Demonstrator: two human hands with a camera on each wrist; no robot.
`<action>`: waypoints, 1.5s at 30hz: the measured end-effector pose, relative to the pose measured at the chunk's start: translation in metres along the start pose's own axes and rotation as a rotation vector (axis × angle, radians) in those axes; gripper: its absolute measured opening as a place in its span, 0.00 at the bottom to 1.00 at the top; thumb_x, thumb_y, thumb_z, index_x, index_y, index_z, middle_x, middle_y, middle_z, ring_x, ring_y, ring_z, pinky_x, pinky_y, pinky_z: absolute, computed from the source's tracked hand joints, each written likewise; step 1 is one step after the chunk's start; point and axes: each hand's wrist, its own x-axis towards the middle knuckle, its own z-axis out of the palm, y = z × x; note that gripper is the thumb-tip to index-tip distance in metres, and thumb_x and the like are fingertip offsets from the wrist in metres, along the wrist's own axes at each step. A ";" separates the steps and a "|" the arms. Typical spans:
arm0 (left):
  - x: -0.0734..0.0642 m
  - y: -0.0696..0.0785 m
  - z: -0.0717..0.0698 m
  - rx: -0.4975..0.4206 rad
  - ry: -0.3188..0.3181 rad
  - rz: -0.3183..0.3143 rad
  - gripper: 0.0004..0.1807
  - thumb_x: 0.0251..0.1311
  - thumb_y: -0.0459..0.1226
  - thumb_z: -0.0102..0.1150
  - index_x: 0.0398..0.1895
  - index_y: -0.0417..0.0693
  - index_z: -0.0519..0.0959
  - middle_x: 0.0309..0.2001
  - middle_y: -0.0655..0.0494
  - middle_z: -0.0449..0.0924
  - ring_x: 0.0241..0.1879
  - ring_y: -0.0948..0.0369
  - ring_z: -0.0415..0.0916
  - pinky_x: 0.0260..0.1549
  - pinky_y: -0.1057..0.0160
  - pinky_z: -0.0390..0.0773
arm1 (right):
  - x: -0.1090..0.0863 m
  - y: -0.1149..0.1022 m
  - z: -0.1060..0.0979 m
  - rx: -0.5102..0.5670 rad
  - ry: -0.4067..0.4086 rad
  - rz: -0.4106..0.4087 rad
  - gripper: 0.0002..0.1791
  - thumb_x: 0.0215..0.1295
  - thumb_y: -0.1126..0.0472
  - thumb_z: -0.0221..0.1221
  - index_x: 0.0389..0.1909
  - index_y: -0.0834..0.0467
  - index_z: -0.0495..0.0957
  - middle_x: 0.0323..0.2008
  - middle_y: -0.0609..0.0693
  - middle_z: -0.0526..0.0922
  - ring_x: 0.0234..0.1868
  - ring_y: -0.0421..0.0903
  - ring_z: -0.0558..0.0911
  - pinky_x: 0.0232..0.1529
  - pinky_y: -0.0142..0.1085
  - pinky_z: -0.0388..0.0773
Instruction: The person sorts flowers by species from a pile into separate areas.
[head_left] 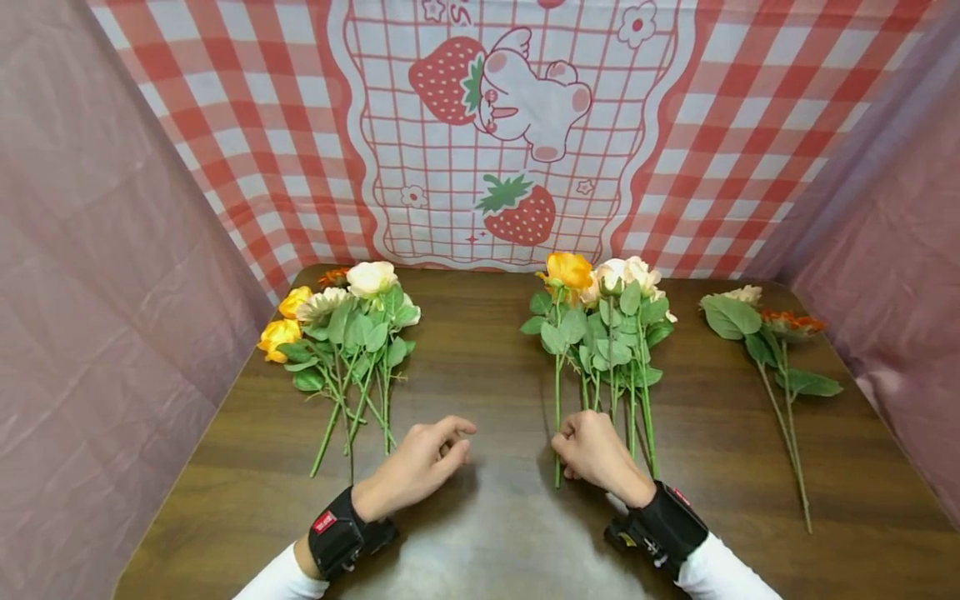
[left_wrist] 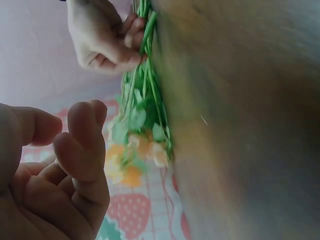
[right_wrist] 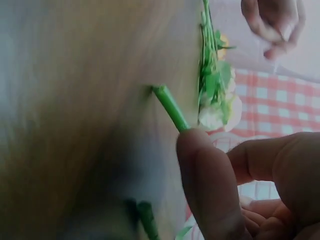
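My right hand [head_left: 597, 451] pinches the lower green stem [right_wrist: 171, 108] of an orange-yellow rose [head_left: 567, 272] between thumb and finger. That stem's cut end juts out past the fingertips in the right wrist view. The rose lies along the left side of a bunch of pale cream and peach flowers [head_left: 636, 275] with green leaves [head_left: 613, 352]. Over the table between two bunches hovers my left hand [head_left: 420, 463], its fingers loosely bent and nothing in them. Closest to it are the stems [head_left: 386, 400] of the left bunch.
The left bunch mixes yellow roses [head_left: 279, 337], a cream rose [head_left: 372, 279] and a dark orange flower [head_left: 334, 277]. At the right lie an orange flower [head_left: 791, 325] and a pale flower [head_left: 744, 295] with long stems. A checked cloth [head_left: 757, 108] hangs behind the wooden table [head_left: 480, 367].
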 end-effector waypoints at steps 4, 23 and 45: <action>-0.008 -0.004 -0.005 0.010 0.019 -0.042 0.11 0.64 0.33 0.48 0.48 0.41 0.74 0.26 0.54 0.83 0.20 0.71 0.72 0.19 0.66 0.76 | 0.006 0.007 -0.002 -0.021 -0.009 0.041 0.18 0.52 0.69 0.50 0.06 0.52 0.64 0.02 0.44 0.71 0.05 0.38 0.73 0.07 0.33 0.67; -0.011 -0.011 -0.014 0.151 -0.012 -0.079 0.08 0.61 0.32 0.51 0.40 0.39 0.78 0.22 0.60 0.80 0.19 0.72 0.70 0.17 0.69 0.74 | 0.008 0.008 -0.003 -0.041 -0.012 0.130 0.15 0.57 0.67 0.52 0.13 0.56 0.75 0.03 0.46 0.74 0.05 0.40 0.72 0.06 0.35 0.71; -0.016 -0.070 -0.070 0.620 0.199 -0.520 0.06 0.49 0.30 0.52 0.19 0.37 0.70 0.20 0.34 0.76 0.19 0.42 0.74 0.11 0.44 0.72 | -0.024 -0.024 -0.014 -0.046 0.000 -0.097 0.07 0.59 0.67 0.56 0.37 0.63 0.79 0.09 0.41 0.73 0.07 0.34 0.68 0.07 0.29 0.64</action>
